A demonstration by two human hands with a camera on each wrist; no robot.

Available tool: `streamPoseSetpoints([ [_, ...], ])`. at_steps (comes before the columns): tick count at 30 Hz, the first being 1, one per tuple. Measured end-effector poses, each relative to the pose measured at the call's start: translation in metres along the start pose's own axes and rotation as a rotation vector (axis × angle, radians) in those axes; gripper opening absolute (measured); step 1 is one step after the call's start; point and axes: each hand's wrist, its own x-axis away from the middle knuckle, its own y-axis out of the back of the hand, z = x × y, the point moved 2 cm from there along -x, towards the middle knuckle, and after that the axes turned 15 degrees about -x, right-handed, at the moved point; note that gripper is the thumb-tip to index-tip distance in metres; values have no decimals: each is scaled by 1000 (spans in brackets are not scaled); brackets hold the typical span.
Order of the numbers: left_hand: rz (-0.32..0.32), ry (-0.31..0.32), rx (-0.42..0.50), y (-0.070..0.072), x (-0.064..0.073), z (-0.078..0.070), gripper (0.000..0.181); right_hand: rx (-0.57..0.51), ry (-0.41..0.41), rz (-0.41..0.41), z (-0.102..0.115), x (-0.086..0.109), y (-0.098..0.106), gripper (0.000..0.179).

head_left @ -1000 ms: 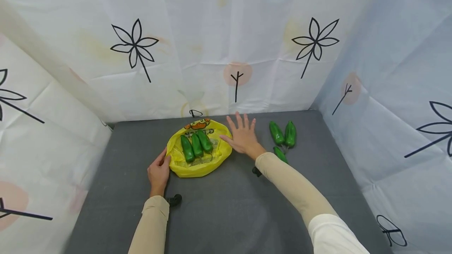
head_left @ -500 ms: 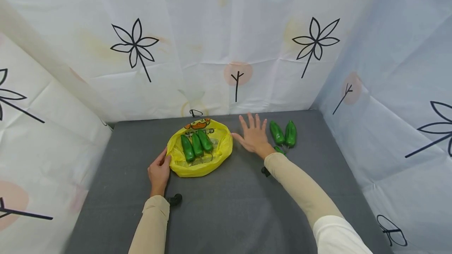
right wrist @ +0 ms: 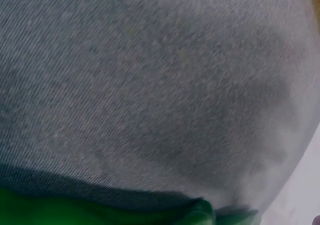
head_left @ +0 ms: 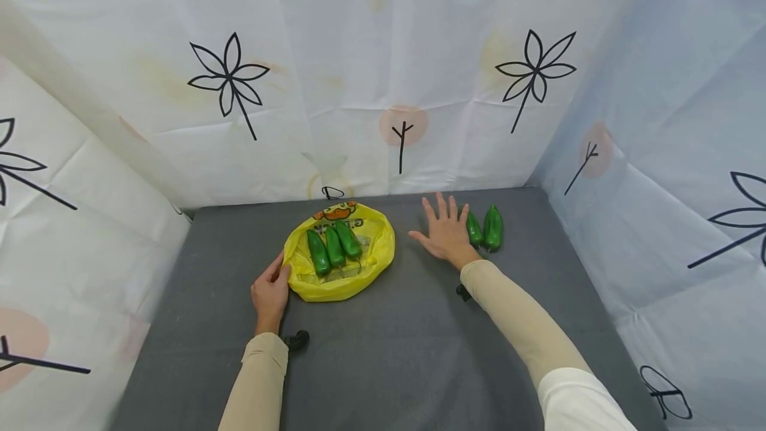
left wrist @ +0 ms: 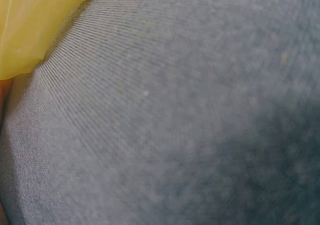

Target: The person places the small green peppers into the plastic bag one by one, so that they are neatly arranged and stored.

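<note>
A yellow plastic bag (head_left: 374, 261) lies opened out on the table, with three green peppers (head_left: 334, 246) side by side in it. At its left edge my left hand (head_left: 269, 294) pinches the rim between thumb and fingers. In the left wrist view a corner of the bag (left wrist: 30, 25) shows at the upper left. My right hand (head_left: 447, 235) is spread flat, fingers straight and holding nothing, to the right of the bag. It overlaps one green pepper (head_left: 475, 230); another green pepper (head_left: 493, 228) lies beside that one. The right wrist view has a green pepper (right wrist: 100, 210) along its bottom edge.
A dark grey cloth covers the table (head_left: 371, 378). White fabric walls (head_left: 335, 105) with black leaf drawings stand behind and on both sides. A small dark wrist camera (head_left: 297, 339) sits beside the left wrist, and another camera (head_left: 463, 292) by the right one.
My right hand has moved right, away from the bag's rim and towards the loose peppers, and its arm now hides the lowest one. The left hand and the bag stay in place.
</note>
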Motion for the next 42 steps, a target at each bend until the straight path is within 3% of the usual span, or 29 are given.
streamPoseSetpoints([
  [16, 15, 5, 1, 0, 1, 0, 42, -4, -50, 1, -32, 9, 14, 100],
  [26, -4, -12, -20, -1, 1, 0, 41, -82, -78, 21, -52, 16, 19, 106],
  [42, 5, -10, -7, 0, 2, -1, 41, -105, -140, 43, -66, 23, 24, 102],
])
